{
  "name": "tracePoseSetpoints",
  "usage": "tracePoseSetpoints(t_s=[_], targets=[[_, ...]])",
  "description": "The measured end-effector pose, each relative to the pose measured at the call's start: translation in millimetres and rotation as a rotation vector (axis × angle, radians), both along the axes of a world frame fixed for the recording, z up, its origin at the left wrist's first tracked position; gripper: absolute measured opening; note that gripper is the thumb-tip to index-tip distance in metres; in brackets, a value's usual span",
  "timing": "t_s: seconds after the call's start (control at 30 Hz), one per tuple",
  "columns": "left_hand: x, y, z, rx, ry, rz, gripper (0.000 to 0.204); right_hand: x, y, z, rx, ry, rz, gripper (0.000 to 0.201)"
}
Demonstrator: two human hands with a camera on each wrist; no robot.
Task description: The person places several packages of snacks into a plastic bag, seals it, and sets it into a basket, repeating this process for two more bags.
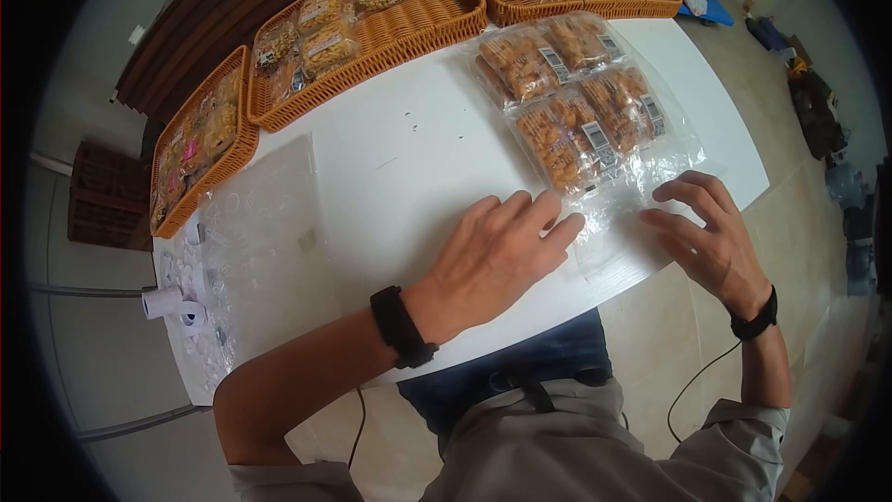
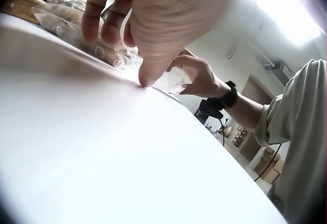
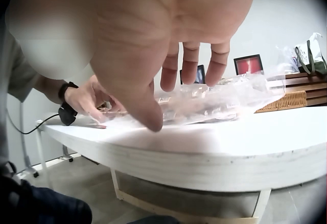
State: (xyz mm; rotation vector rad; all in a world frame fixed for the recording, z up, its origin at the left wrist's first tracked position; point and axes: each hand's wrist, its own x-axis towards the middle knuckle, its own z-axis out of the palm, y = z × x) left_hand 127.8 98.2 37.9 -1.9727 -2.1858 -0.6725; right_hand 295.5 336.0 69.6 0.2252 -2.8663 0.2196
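A large clear plastic bag (image 1: 618,237) lies flat on the white table, holding several packs of orange-brown snacks (image 1: 557,153) with barcode labels. At the near left corner of the bag is my left hand (image 1: 497,256), its fingers loosely bent. In the left wrist view the left thumb (image 2: 148,73) comes down to the tabletop, apart from the other fingers. My right hand (image 1: 711,246) hovers at the near right corner, fingers spread and slightly bent. The right wrist view shows the right thumb (image 3: 145,112) well apart from the fingers, beside the crinkled bag.
Wicker baskets (image 1: 409,33) with snack packs line the table's far side; another basket (image 1: 581,7) at the back holds clear plastic. A flat clear sheet (image 1: 269,251) lies on the left. White rolls (image 1: 163,302) sit at the left edge. The table edge (image 3: 204,162) curves close below my hands.
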Motion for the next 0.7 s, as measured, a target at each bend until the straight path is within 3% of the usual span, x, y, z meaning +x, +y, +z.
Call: tracePoseSetpoints(t_s=[0.13,0.43,0.7], targets=[[-2,5,0,0.017,0.007,-0.02,0.024,2,8,-9,-0.004,0.077,0.036,0.035],[1,9,5,-0.011,0.097,-0.088,0.019,-5,10,-15,-0.187,0.072,0.03,0.023],[6,10,4,-0.006,-0.185,-0.072,0.008,-6,11,-14,-0.217,0.061,-0.021,0.021]])
